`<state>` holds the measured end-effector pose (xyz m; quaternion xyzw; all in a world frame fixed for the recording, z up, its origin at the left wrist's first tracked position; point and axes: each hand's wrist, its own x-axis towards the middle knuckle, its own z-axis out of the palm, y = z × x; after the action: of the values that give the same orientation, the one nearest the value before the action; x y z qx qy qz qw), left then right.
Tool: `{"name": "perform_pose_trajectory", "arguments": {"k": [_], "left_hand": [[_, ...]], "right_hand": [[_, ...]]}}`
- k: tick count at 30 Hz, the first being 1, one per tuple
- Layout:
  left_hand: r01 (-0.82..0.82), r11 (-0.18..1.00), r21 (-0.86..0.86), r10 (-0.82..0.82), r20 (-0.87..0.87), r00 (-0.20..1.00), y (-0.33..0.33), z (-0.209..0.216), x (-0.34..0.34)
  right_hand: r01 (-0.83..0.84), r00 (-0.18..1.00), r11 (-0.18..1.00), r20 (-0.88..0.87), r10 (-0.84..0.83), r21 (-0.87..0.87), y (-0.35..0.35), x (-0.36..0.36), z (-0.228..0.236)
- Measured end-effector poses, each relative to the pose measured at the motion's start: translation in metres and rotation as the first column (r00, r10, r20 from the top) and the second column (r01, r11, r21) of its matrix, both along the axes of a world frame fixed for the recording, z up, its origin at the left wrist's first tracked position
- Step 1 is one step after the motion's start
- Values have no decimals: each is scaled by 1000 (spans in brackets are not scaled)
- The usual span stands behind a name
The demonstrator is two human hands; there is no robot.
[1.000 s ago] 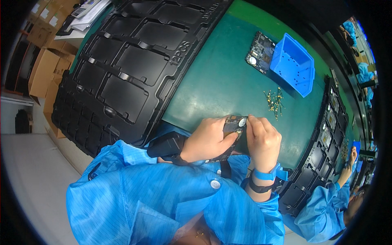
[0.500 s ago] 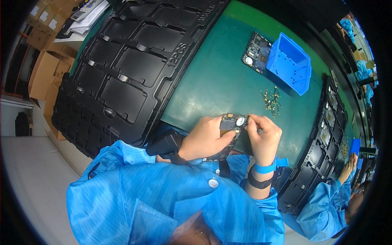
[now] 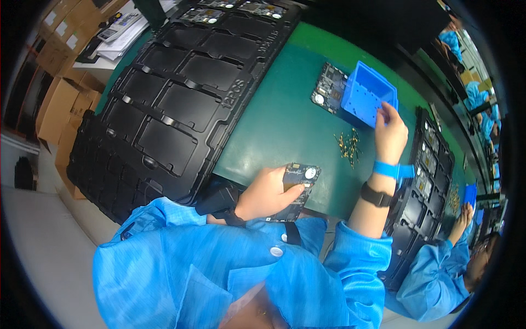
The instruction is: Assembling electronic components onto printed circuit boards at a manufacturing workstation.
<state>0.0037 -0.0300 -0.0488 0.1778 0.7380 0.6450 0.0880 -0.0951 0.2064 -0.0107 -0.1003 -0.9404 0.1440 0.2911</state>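
Observation:
My left hand (image 3: 266, 193) is closed on a dark circuit board (image 3: 296, 176) with a round white sticker, its thumb across the board's face. It is held at the table's near edge. My right hand (image 3: 391, 131), with a blue wrist strap, is over the near right rim of a blue plastic bin (image 3: 364, 112). Its fingers are bent toward the thumb; anything between them is too small to make out. Small dark bits lie inside the bin. Against the bin's left side rests another circuit board (image 3: 330, 88). Nearer me lies a loose pile of short black cables with gold-coloured ends (image 3: 348, 148).
A large black compartment tray (image 3: 170, 107) stands at the left, with several boards in its far pockets. A second black tray (image 3: 419, 189) with boards lies at the right. Beyond it a co-worker in a blue sleeve (image 3: 438, 279) sits. Cardboard boxes (image 3: 66, 107) stand far left.
My right hand has left the held board's corner and moved away from me to the blue bin. My left hand still holds the board. The whole view has shifted slightly.

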Motion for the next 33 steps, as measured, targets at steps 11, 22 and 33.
{"name": "perform_pose_trajectory", "arguments": {"k": [11, 22, 33], "left_hand": [[-9, 998, 56, 2, 132, 991, -3, -1, 5], [26, 990, 136, -42, 114, 993, -1, 1, 7], [-121, 986, 111, 129, -67, 989, 11, 5, 4]], "right_hand": [[-238, 968, 963, -104, 226, -124, -9, 24, 17], [-98, 752, 110, -1, 659, -989, -60, 132, -22], [-260, 860, 271, -94, 502, -927, -66, 137, -26]]}}
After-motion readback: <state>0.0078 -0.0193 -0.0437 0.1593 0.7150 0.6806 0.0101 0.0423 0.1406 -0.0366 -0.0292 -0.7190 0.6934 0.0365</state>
